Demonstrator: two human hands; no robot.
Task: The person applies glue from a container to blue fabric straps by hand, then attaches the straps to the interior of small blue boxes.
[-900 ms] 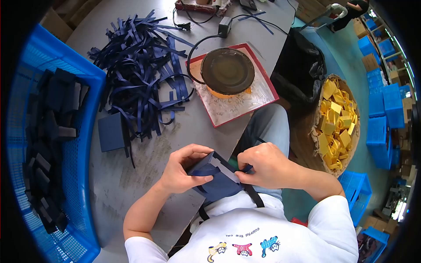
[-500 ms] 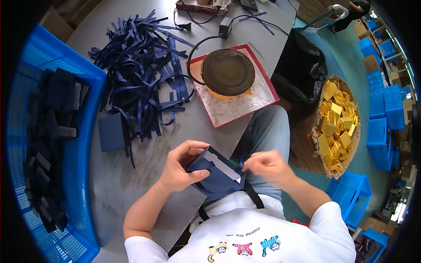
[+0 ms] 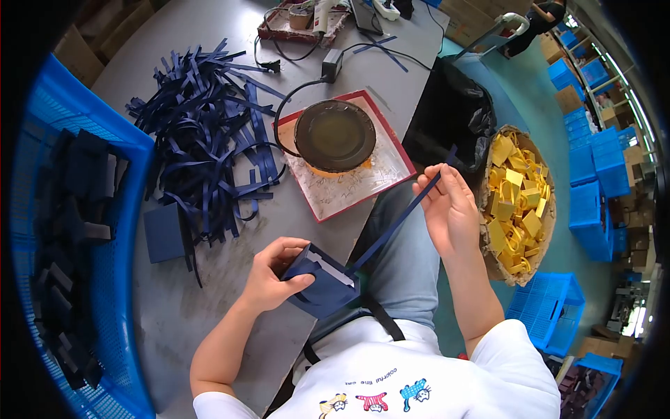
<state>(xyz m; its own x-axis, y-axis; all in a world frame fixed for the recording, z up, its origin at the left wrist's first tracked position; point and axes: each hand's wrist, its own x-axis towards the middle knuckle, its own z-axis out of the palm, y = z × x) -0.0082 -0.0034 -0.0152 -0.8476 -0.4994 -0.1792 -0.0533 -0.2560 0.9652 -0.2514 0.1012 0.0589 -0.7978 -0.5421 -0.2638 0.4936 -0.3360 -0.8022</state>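
Note:
My left hand [image 3: 273, 276] is closed around a small dark blue box [image 3: 322, 296], thumb on its near side, its pale inside facing up. From the box's right end a dark blue ribbon [image 3: 395, 227] runs taut, up and to the right. The far part of that ribbon is pinched between the thumb and fingers of my right hand [image 3: 450, 202], and its loose tip sticks out past them. A heap of similar ribbons [image 3: 209, 133] lies on the table, with another blue box [image 3: 165, 233] at its near edge.
A round dark-topped pot [image 3: 335, 135] with a cord stands in a red-rimmed tray [image 3: 322, 202]. At the left is a blue crate [image 3: 132, 293] of dark boxes. To the right are a black bag [image 3: 447, 105] and a carton of yellow boxes [image 3: 516, 202]. A person [image 3: 537, 24] stands far off.
My right hand has moved up and away from the box, drawing the ribbon out straight. The left hand still holds the box. The whole view has shifted slightly.

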